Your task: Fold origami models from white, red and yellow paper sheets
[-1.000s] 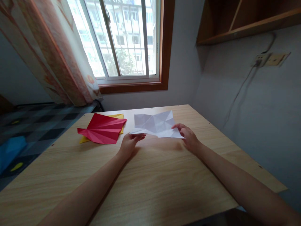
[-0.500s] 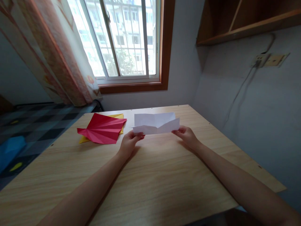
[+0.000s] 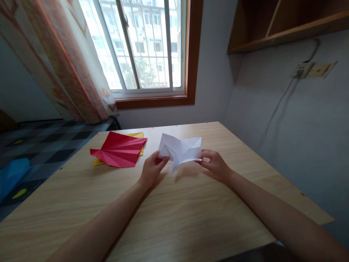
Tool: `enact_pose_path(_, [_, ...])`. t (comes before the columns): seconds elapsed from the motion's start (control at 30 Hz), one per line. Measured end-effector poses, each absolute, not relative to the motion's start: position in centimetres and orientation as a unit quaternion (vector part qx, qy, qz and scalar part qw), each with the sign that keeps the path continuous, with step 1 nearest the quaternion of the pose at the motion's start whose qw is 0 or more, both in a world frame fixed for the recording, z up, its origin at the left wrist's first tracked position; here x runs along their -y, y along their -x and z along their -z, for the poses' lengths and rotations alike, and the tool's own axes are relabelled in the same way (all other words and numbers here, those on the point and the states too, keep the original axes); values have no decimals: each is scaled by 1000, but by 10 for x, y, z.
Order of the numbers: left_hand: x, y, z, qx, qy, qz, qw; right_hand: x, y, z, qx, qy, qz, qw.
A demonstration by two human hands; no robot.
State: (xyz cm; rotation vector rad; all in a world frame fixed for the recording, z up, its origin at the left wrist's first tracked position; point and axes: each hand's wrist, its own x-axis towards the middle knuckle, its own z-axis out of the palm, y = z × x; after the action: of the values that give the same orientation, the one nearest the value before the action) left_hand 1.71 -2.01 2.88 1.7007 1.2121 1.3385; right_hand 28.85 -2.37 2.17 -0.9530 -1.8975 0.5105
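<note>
A creased sheet of white paper (image 3: pixel 184 147) is held between my two hands, a little above the table. My left hand (image 3: pixel 155 165) pinches its left edge, thumb on top. At the right edge, my right hand (image 3: pixel 214 162) grips the paper between thumb and fingers. The sheet is partly folded, and one pointed corner hangs down toward me near the middle. To the left of my left hand lies a pleated red paper (image 3: pixel 121 150), fanned out on top of a yellow paper (image 3: pixel 141 150) that it mostly covers.
The wooden table (image 3: pixel 174 218) spreads under both forearms. A blue paper (image 3: pixel 15 176) rests on the checked bed cover (image 3: pixel 54 136) at the left. A window (image 3: pixel 147 43), a curtain (image 3: pixel 62 65), a wall socket (image 3: pixel 302 69) with a cord and a wooden shelf (image 3: pixel 289 34) surround the table.
The white paper has gone from a long, wide strip to a narrower folded shape with a corner pointing down. Both hands have come slightly closer together, still holding it.
</note>
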Motion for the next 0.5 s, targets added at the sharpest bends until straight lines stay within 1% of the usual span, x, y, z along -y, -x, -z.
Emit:
enact_pose_path(0.13, [22,-20,-28,-462,-636,-523,330,25,-284,-19,771,382,-200,469])
enact_pose_path(0.33, [26,-25,-25,-455,-621,-531,353,28,-275,-16,725,400,-179,531])
enact_pose_path(0.5, [30,-30,-23,-427,-616,-546,375,36,-269,-22,742,377,-181,523])
